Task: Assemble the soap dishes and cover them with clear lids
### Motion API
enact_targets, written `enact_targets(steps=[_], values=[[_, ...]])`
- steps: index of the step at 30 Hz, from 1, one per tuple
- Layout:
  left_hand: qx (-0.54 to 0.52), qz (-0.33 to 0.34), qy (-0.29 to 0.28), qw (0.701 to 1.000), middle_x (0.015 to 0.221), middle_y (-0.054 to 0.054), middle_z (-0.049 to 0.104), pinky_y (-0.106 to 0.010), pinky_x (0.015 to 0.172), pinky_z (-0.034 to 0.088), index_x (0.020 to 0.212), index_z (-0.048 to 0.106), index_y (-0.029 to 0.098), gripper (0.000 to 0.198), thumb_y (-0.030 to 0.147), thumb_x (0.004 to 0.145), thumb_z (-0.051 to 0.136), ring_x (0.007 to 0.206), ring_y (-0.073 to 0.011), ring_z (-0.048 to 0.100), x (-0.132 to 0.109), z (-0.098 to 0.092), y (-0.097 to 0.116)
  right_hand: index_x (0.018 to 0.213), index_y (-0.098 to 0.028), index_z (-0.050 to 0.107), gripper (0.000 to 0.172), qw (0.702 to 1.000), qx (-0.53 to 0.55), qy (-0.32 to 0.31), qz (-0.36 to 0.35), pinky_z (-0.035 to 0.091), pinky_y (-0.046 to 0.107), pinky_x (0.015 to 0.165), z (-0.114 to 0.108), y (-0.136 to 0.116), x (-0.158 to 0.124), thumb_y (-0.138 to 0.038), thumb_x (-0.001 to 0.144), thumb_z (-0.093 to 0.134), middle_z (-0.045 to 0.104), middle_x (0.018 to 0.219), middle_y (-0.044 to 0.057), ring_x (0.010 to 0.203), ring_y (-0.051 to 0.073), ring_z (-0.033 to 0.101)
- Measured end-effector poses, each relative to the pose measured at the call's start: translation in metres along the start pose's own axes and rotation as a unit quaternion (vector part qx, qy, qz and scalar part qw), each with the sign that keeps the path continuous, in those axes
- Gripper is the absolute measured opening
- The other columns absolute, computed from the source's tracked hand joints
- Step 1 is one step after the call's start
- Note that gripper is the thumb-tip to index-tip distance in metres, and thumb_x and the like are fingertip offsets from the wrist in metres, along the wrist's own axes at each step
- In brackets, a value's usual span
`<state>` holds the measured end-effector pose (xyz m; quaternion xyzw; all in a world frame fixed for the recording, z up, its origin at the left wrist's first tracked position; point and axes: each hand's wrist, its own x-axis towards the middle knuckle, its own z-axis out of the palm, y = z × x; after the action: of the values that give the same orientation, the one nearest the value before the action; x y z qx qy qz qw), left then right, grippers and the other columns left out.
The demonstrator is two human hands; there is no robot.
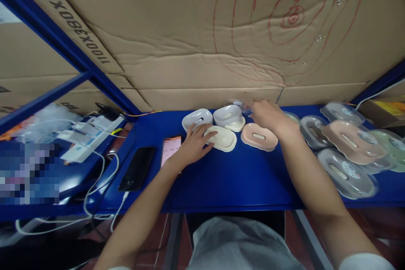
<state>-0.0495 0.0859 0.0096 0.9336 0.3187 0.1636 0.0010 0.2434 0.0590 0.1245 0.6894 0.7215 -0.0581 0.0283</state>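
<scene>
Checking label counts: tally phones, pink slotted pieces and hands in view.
Phones: 2
Pink slotted pieces: 2
Hands: 2
Total: 6

Workshop bay, seemingly: blue bench (228,185), blue frame (44,28), cardboard backing (158,21), power strip (95,138).

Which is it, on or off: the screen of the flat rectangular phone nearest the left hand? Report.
On. The flat rectangular phone beside the left hand shows a lit pink display with digits.
</scene>
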Motion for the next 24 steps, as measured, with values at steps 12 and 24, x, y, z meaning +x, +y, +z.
enact_targets(steps=[12,24], values=[[0.005,-0.017,-0.038,0.999,0.161,-0.02,0.048,-0.068,0.123,0.031,0.151,0.057,0.024,0.06,0.051,0.098,0.07,0.151,-0.0401,0.043,-0.002,0.004,-0.008,0.13,-0.014,0.074,0.061,0.984,-0.041,-0.158,0.069,0.061,0.044,0.087,0.041,-0.037,0.008,-0.026,0.071,0.089,0.077,0.12,0.025,0.109,0.039,0.076],[0.015,-0.118,-0.03,0.992,0.172,-0.021,0.03,-0.081,0.119,0.021,0.159,0.045,0.033,0.081,0.06,0.09,0.078,0.156,-0.0481,0.033,-0.006,0.0,-0.014,0.121,-0.013,0.078,0.049,0.988,-0.03,-0.137,0.062,0.059,0.045,0.09,0.041,-0.032,0.007,-0.028,0.075,0.086,0.078,0.116,0.025,0.11,0.04,0.076]])
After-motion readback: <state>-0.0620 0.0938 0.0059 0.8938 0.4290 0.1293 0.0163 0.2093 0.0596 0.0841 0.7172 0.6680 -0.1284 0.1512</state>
